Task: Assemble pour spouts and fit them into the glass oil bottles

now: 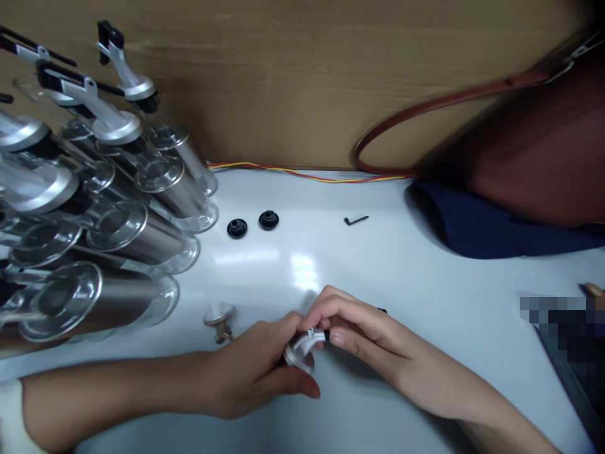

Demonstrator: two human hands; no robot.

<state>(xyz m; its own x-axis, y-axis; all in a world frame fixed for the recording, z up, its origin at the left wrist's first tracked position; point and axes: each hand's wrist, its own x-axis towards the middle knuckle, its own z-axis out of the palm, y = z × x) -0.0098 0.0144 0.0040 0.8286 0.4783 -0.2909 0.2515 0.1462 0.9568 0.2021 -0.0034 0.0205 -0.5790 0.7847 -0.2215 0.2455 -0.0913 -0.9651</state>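
Toward 6 o'clock on white table (425, 284): left hand (255, 372) curled, gripping silver cap (297, 354); right hand (363, 337) fingertips pinching cap's black-tipped lever. Second cap (218, 315) lies at 10 o'clock of left hand.

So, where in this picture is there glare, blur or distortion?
Head view: a bright glare patch lies on the white table; the brown bag at the right is smeared by blur; the steel dispensers at the left look stretched by the wide lens; the left hand and right hand, holding a small silver part, are fairly sharp.
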